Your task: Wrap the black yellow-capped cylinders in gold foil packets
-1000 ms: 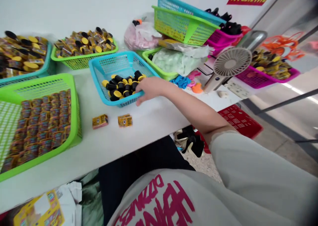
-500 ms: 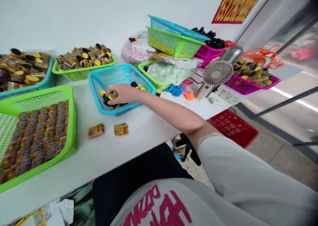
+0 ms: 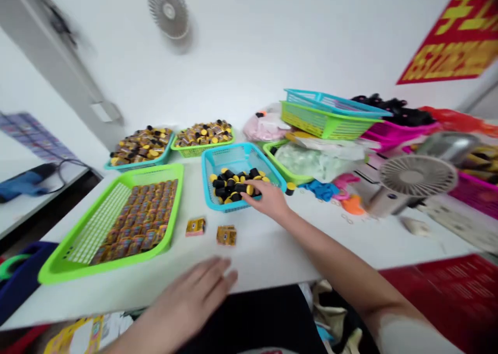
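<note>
My right hand (image 3: 268, 198) is at the near right rim of the blue basket (image 3: 210, 188), its thumb and fingers closed on a small black cylinder with a yellow end (image 3: 241, 187). Several more black-and-yellow cylinders (image 3: 223, 182) lie loose in that basket. Somewhat blurred, my left hand (image 3: 194, 297) hovers at the table's front edge with fingers stretched out and nothing in it. Beyond its fingertips, two small printed yellow packets (image 3: 195, 227) lie apart on the white table (image 3: 268, 245).
At left, a green basket (image 3: 177, 203) holds rows of printed pieces. Two fuller baskets (image 3: 142, 149) of wrapped pieces stand behind. On the right are stacked baskets (image 3: 330, 125), a handheld fan (image 3: 416, 177), blue gloves (image 3: 321, 189) and a red crate (image 3: 447, 297).
The view has swung left and up, bringing in the wall fan. My left hand has come into view from below. My right hand has drawn back toward the basket's near right side.
</note>
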Demonstrator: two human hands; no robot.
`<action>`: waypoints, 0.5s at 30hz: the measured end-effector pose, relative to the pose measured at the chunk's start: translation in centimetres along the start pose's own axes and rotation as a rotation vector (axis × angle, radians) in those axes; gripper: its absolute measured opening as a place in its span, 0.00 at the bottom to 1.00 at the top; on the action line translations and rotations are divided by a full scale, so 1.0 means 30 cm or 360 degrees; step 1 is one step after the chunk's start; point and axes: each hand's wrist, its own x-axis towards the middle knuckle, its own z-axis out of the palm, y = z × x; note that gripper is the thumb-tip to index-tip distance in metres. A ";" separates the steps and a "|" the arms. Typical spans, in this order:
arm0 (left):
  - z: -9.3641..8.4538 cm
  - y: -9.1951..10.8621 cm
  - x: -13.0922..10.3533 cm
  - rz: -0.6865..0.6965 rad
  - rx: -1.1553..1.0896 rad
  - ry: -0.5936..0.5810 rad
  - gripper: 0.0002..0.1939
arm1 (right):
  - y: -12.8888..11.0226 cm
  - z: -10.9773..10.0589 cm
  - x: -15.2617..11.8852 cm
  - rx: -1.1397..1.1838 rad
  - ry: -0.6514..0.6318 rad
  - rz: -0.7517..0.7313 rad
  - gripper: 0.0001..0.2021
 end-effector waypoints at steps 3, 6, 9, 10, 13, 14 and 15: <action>0.126 -0.084 0.057 0.0048 0.0154 -0.0034 0.20 | 0.012 0.034 -0.041 0.0003 0.0072 -0.0081 0.19; 0.207 -0.126 0.099 0.0016 0.0257 -0.0146 0.20 | 0.017 0.045 -0.056 -0.0044 0.0172 -0.0230 0.18; 0.220 -0.124 0.124 0.0039 0.0327 -0.0306 0.23 | 0.024 0.045 -0.057 -0.0073 0.0248 -0.0338 0.17; 0.214 -0.117 0.129 0.0056 0.0345 -0.0342 0.25 | 0.026 0.044 -0.057 -0.0070 0.0262 -0.0351 0.17; 0.186 -0.094 0.141 0.0025 0.0264 -0.0420 0.30 | 0.033 0.041 -0.058 -0.0055 0.0281 -0.0369 0.17; 0.177 -0.089 0.145 -0.0030 0.0176 -0.0451 0.31 | 0.036 0.040 -0.059 -0.0046 0.0276 -0.0382 0.17; 0.167 -0.085 0.148 -0.0099 0.0079 -0.0481 0.31 | 0.038 0.040 -0.060 -0.0034 0.0273 -0.0396 0.17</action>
